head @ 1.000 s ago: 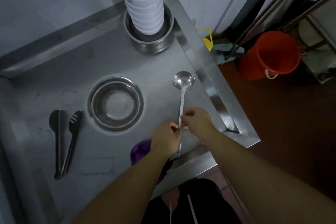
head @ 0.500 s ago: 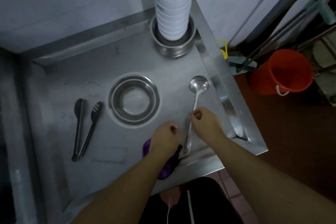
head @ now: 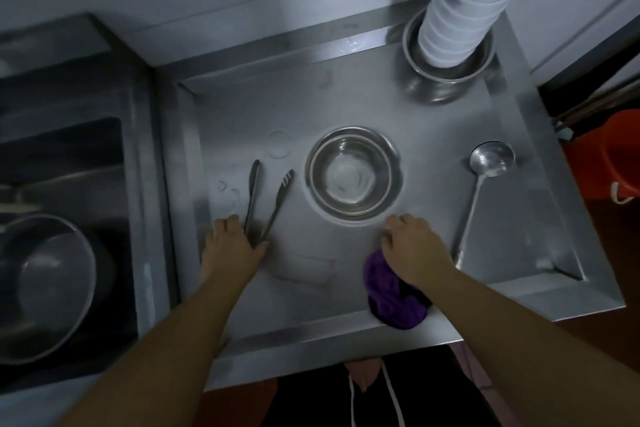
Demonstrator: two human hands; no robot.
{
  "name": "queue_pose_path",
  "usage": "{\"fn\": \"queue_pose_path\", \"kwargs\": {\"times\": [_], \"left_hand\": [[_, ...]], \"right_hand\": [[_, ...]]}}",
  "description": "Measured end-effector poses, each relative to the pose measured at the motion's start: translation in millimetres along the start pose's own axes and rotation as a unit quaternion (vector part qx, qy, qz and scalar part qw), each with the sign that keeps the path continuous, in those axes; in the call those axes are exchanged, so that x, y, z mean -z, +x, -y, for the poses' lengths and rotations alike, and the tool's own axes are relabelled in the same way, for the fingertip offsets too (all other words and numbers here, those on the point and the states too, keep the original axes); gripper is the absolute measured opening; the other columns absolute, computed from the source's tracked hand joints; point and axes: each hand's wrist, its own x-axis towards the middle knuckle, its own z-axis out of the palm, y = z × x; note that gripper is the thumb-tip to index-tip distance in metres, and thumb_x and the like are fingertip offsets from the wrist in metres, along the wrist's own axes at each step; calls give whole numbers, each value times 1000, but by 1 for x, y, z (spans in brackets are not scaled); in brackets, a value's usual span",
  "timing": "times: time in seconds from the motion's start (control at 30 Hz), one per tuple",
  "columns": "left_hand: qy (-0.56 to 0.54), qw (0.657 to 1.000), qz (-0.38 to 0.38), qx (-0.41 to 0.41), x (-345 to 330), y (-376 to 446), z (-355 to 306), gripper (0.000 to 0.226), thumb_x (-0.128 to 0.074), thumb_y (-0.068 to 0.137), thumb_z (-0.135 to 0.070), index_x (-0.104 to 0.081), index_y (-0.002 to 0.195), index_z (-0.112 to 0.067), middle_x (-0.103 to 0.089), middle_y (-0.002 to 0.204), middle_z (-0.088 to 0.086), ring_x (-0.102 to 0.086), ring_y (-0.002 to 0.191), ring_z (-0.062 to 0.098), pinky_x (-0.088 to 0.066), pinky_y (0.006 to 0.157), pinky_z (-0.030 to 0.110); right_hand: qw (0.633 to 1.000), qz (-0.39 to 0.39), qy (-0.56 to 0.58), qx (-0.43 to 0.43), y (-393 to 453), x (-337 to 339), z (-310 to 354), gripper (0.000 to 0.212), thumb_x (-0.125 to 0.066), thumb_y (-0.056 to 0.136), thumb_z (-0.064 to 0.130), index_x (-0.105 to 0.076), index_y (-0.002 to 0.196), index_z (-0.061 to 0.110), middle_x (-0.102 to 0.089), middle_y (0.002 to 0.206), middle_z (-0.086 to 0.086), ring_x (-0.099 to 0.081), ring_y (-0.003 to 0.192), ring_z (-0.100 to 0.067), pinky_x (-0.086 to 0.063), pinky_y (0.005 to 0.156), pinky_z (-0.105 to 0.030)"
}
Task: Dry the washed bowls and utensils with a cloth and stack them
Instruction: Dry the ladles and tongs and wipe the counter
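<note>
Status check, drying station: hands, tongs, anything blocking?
Left hand closing on tongs handle end. Right hand resting on purple cloth. Ladle set down, nothing blocking.

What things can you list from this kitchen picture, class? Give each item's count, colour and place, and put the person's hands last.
Stainless steel drainer table: one, grey, centre.
Stack of white plastic bowls: one stack, white, standing in a steel bowl at the far right corner.
Round steel bowl: one, silver, middle of the table.
Long steel ladle: one, silver, lying right of that bowl.
Black tongs: one pair, left of the middle bowl.
Purple cloth: one, near edge.
Large steel basin: one, silver, in the sink at left.
Orange bucket: one, floor at right.
Left hand: on the tongs' near end.
Right hand: over the cloth; its grip is unclear.
</note>
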Motion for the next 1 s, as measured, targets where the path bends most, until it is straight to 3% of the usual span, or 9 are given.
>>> {"fn": "queue_pose_path", "kwargs": {"times": [0.2,0.47,0.57,0.67,0.83,1.0], "left_hand": [[-32,999,16,-39,-6,19,3,75,-78,87,-51,-49,141,-8,-53,133,16,-57,122,40,-54,98,52],[-25,999,14,-38,-1,25,-1,45,-75,88,-40,-63,113,-5,-64,110,17,-66,99,38,-59,82,47],[-33,996,27,-74,5,20,-12,35,-73,88,-39,-64,104,-9,-65,99,12,-67,87,33,-59,76,45],[-38,987,46,-148,9,10,-42,31,-72,86,-37,-64,103,-13,-63,98,9,-65,86,31,-54,71,39],[19,953,69,-294,-1,-4,-125,41,-75,86,-36,-64,118,-13,-62,116,13,-63,105,34,-53,83,40],[70,940,82,-324,-19,-13,-202,40,-73,87,-34,-62,118,-12,-60,116,11,-63,104,31,-54,83,40]], "right_hand": [[998,12,-35,-41,-12,-12,15,32,-50,104,33,-62,127,15,-62,122,-8,-55,107,-29,-52,89,-44],[997,-17,-30,-75,-21,-21,25,38,-39,109,41,-65,123,17,-64,118,-7,-57,106,-28,-51,93,-44],[997,-30,-38,-64,-23,-20,23,38,-37,109,42,-64,120,17,-64,117,-5,-56,105,-26,-50,92,-41],[998,-31,-42,-38,-30,-23,17,38,-36,108,42,-63,120,19,-63,119,-3,-55,107,-25,-49,94,-41],[997,-65,-24,19,-48,-30,4,36,-52,102,37,-68,126,15,-64,131,-7,-59,123,-30,-49,107,-44],[999,-49,8,7,-59,-32,-13,53,-42,104,42,-54,149,17,-54,152,-4,-47,143,-26,-40,119,-45]]}}
